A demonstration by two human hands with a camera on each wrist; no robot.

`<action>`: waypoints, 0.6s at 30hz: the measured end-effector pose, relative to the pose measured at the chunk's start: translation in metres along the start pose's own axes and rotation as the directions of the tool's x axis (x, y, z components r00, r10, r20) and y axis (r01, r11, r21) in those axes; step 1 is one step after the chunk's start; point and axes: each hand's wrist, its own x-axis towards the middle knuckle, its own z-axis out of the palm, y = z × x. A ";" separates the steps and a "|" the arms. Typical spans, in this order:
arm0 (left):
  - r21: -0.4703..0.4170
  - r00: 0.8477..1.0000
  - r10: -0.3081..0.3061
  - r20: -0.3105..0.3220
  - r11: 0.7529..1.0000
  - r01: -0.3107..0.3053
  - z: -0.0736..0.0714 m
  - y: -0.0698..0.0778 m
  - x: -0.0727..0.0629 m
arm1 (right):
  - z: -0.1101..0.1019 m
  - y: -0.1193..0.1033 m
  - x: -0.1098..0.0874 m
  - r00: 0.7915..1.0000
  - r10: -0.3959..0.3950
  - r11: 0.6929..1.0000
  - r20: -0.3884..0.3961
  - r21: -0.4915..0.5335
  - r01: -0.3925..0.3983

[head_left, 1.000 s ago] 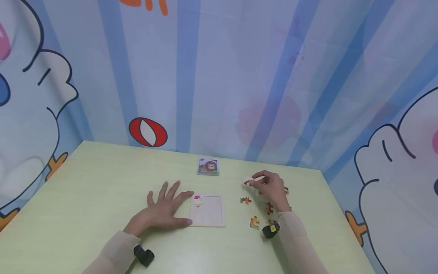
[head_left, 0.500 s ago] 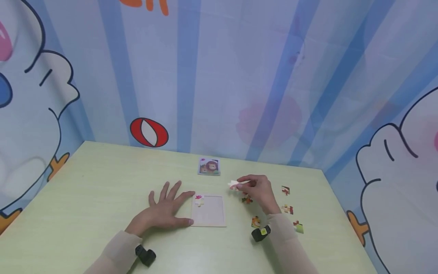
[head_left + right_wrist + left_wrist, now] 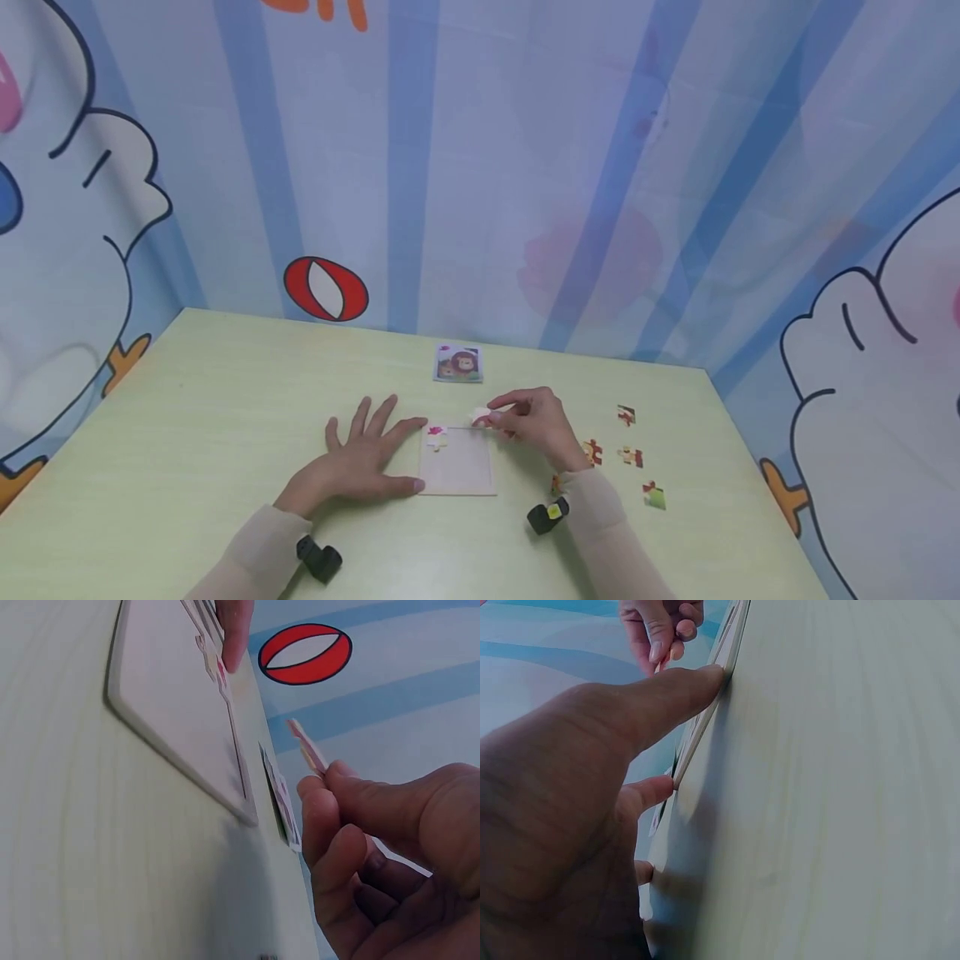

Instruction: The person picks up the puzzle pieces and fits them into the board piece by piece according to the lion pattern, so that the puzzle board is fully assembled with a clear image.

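Hanging near the far right corner of the tray (image 3: pixel 461 472), a puzzle piece (image 3: pixel 480 416) was pinched by the right hand (image 3: pixel 536 423), a second piece (image 3: pixel 437 438) lay in the far left corner, the left hand (image 3: pixel 354 468), fingers spread, touched the left edge.

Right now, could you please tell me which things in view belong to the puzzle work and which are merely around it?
Puzzle work: tray, placed piece, pinched piece, loose pieces, probably the lion card.
Merely around: cartoon curtain, table, wrist cameras.
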 end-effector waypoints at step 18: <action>0.018 0.999 -0.030 0.029 0.999 0.029 -0.006 0.006 -0.002 | 0.032 -0.005 0.010 0.994 0.051 0.994 0.098 -0.096 -0.042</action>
